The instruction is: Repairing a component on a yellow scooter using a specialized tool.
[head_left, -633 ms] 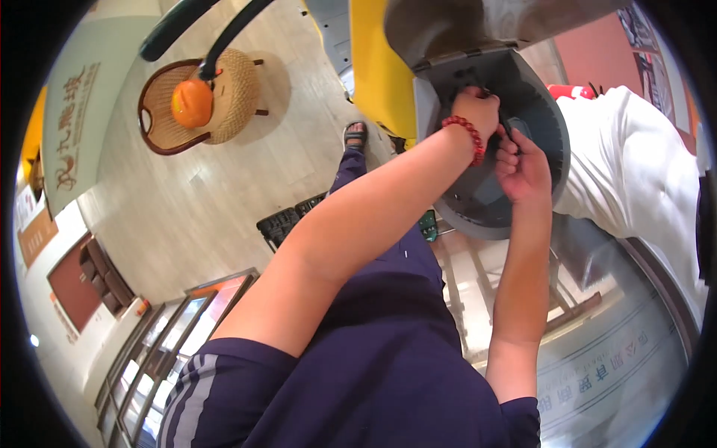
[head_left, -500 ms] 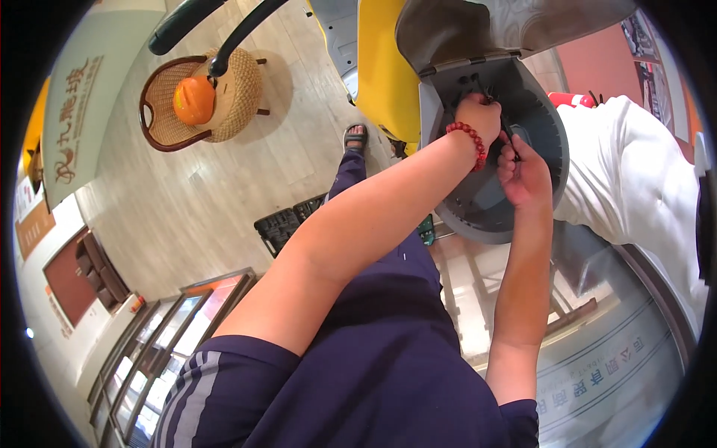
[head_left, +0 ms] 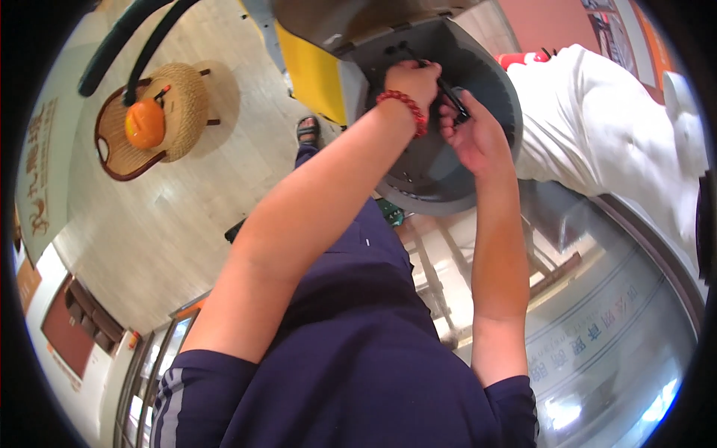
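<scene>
Both of my hands reach into a grey rounded compartment (head_left: 497,89) of a yellow machine (head_left: 310,75); its brown lid (head_left: 336,19) stands raised. A slim black rod-like tool (head_left: 450,95) slants between the hands. My left hand (head_left: 413,82), below which a red bead bracelet (head_left: 411,104) circles the wrist, is closed around the tool's upper part near the hinge-side wall. Lower down, my right hand (head_left: 478,138) has its fingers curled on the other end. What the far tip touches is hidden by my left hand.
A white-draped form (head_left: 597,127) stands close on the right, with a red cylinder (head_left: 523,58) behind it. Glass (head_left: 582,313) lies below right. At left, a wicker chair (head_left: 183,112) bears an orange helmet (head_left: 145,125). Black curved bars (head_left: 119,45) cross the upper left.
The view has shifted, so the compartment and chair sit further left in it. Both hands stay at the black tool inside the compartment; more of the tool shows between them.
</scene>
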### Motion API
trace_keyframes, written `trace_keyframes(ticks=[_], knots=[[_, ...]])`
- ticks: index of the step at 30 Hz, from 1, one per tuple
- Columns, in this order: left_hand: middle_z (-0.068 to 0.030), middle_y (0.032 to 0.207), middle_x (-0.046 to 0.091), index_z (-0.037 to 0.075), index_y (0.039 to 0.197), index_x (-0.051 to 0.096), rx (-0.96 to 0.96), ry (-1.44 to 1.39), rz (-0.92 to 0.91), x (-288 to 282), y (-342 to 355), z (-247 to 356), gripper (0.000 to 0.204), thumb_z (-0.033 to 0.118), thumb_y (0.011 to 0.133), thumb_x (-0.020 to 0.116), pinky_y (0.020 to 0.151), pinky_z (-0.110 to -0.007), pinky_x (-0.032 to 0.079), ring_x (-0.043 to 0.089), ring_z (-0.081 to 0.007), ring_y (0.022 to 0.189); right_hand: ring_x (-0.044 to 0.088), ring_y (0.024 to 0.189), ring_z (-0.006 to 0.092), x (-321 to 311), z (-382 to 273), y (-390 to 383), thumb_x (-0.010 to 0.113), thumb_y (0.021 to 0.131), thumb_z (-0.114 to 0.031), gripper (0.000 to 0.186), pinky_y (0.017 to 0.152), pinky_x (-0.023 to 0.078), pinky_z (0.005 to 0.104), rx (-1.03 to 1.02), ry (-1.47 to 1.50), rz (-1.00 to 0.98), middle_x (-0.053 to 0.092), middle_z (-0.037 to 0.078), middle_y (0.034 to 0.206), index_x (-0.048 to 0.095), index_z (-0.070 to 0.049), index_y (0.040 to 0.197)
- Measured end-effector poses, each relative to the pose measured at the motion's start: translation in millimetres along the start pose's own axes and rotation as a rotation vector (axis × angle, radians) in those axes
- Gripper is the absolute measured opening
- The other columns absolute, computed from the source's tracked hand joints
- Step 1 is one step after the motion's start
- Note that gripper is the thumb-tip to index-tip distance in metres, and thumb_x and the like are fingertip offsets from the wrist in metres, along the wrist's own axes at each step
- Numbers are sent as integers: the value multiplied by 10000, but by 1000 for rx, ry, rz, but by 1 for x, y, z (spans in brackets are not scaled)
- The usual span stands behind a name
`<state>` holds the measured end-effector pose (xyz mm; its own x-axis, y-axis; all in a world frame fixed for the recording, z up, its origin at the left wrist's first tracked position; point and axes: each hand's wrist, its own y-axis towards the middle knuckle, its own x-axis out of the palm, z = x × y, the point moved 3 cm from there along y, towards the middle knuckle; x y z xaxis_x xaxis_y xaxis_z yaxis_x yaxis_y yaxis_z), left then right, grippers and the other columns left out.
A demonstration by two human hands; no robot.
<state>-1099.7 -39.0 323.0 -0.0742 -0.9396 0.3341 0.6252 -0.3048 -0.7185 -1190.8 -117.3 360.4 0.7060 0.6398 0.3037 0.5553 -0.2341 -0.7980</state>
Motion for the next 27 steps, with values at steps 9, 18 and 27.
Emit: trace_keyframes(ticks=[9, 18, 27], knots=[[-42, 728, 548, 27, 832, 578, -92, 65, -12, 4, -7, 4, 104, 130, 835, 561, 560, -277, 397, 467, -138, 599, 506, 611, 158, -3, 8, 1, 535, 879, -266, 273, 512, 418, 283, -100, -210, -66, 479, 42, 729, 531, 6, 902], [-53, 776, 538, 30, 861, 546, -114, 46, -82, 0, -5, 6, 128, 157, 853, 552, 585, -296, 429, 489, -170, 629, 549, 602, 191, -7, 4, -2, 545, 867, -241, 291, 526, 474, 341, 35, 137, 15, 531, 82, 748, 523, 24, 987], [-70, 760, 532, 7, 842, 530, -137, 153, -71, -4, 4, 7, 156, 162, 858, 543, 607, -314, 449, 515, -193, 662, 445, 541, 140, 20, -9, -19, 503, 895, -239, 219, 558, 429, 318, -1071, -1319, 233, 513, 15, 672, 538, -33, 963]])
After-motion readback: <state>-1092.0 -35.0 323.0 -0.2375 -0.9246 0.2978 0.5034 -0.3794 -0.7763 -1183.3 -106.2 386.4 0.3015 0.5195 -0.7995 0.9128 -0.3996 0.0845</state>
